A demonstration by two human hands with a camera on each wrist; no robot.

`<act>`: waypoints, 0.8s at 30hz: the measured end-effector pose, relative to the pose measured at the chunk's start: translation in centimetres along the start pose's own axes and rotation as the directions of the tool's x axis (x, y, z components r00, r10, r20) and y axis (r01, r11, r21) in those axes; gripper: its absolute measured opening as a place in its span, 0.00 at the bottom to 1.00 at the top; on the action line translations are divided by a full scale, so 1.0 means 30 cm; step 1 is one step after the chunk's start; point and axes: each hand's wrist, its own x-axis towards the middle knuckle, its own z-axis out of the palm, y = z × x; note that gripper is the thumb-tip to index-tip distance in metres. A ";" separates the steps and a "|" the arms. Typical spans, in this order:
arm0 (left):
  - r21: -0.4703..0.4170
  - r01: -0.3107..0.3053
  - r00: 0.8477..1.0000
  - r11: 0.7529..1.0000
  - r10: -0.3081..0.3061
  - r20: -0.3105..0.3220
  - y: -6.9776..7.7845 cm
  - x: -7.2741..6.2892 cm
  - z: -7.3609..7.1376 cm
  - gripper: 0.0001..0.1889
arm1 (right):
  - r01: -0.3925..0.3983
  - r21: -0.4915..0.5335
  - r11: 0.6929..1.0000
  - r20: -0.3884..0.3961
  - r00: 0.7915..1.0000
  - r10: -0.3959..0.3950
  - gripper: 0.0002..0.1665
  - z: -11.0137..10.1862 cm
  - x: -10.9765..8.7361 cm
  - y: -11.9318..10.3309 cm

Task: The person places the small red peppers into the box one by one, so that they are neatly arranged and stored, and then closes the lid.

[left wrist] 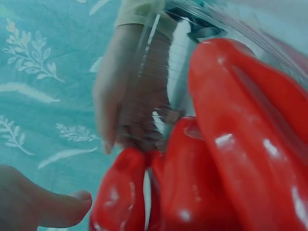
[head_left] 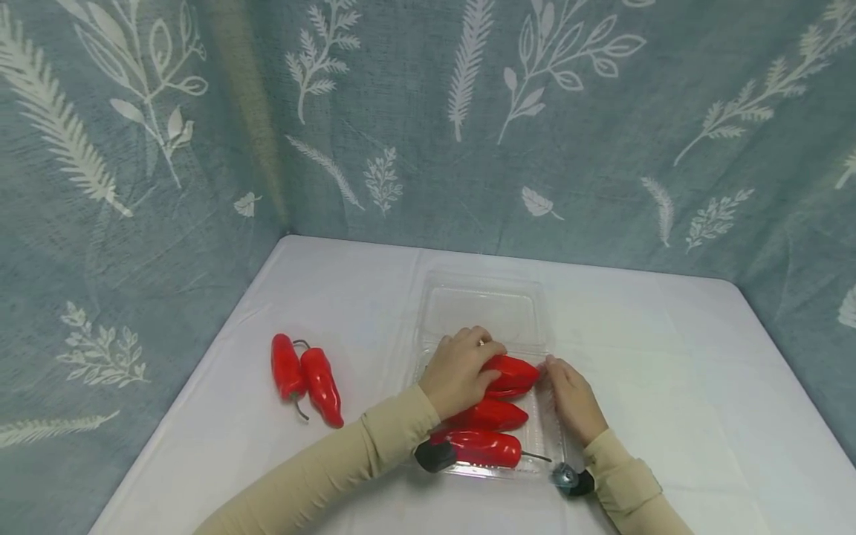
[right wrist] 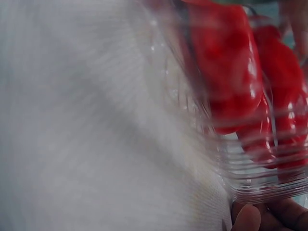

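Note:
A clear plastic clamshell container [head_left: 558, 438] lies on the white table with its lid laid back, and several long red peppers are inside. My left hand [head_left: 461, 371] reaches over it and grips a red pepper [head_left: 513, 374] near the far end, its thumb on the near side and fingers on the far side. Two more peppers, the middle one [head_left: 498, 416] and the nearest one [head_left: 484, 449] with a thin stem, lie nearer me. At the right far corner, my right hand [head_left: 575, 397] holds the container's side wall. In the left wrist view, its fingers show partly through the plastic.
Two red peppers, one on the left [head_left: 287, 368] and one on the right [head_left: 322, 386], lie on the table [head_left: 374, 319] left of the container. The open lid [head_left: 481, 308] extends away from me. A patterned blue-green curtain [head_left: 414, 171] stands behind the table.

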 end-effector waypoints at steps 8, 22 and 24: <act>-0.139 0.107 0.982 0.984 -0.127 -0.143 -0.085 -0.036 -0.097 0.17 | -0.013 0.010 1.000 0.009 1.000 0.013 0.32 -0.003 0.001 -0.002; -0.164 0.447 0.816 0.879 -0.476 -0.328 -0.412 -0.275 -0.254 0.19 | 0.015 -0.013 1.000 -0.005 1.000 -0.015 0.32 0.001 -0.001 0.001; -0.162 0.510 0.792 0.845 -0.534 -0.294 -0.442 -0.309 -0.268 0.21 | 0.008 -0.011 1.000 0.003 1.000 -0.008 0.32 0.000 0.000 0.000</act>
